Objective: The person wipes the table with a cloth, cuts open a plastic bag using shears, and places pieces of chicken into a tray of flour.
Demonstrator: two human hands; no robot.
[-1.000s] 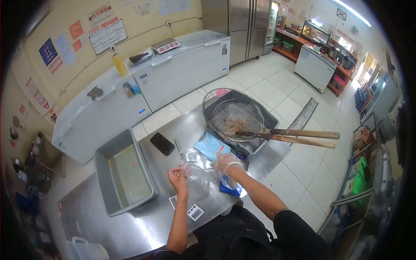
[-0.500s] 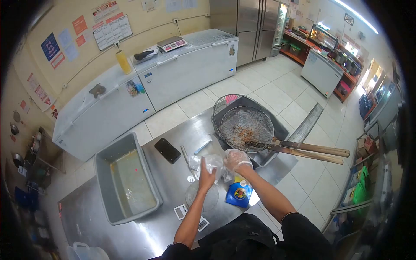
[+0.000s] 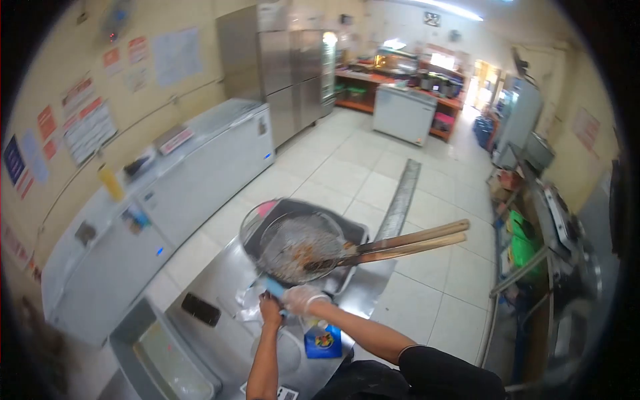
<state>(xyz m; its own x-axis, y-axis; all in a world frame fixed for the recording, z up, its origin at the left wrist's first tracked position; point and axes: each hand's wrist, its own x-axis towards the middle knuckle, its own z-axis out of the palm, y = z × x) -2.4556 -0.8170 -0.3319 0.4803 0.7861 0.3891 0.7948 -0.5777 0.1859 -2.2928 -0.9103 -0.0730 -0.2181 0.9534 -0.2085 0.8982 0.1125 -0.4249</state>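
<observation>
- A commercial kitchen
- Chest freezers (image 3: 213, 173) line the wall (image 3: 193, 17), a scale (image 3: 175, 139) on top
- A tall steel fridge (image 3: 277, 67) stands beyond them
- Wire strainers (image 3: 303, 233) rest on a tub (image 3: 355, 232) at the steel table's (image 3: 227, 280) far edge
- A display case (image 3: 393, 63) tops the back counter (image 3: 350, 76)

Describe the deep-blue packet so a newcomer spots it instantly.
Find the steel table. Near its wearer's side, seen just below the gloved right hand, is the deep-blue packet. Unlike the paler blue item beside that hand, it bears a colourful emblem.
</observation>
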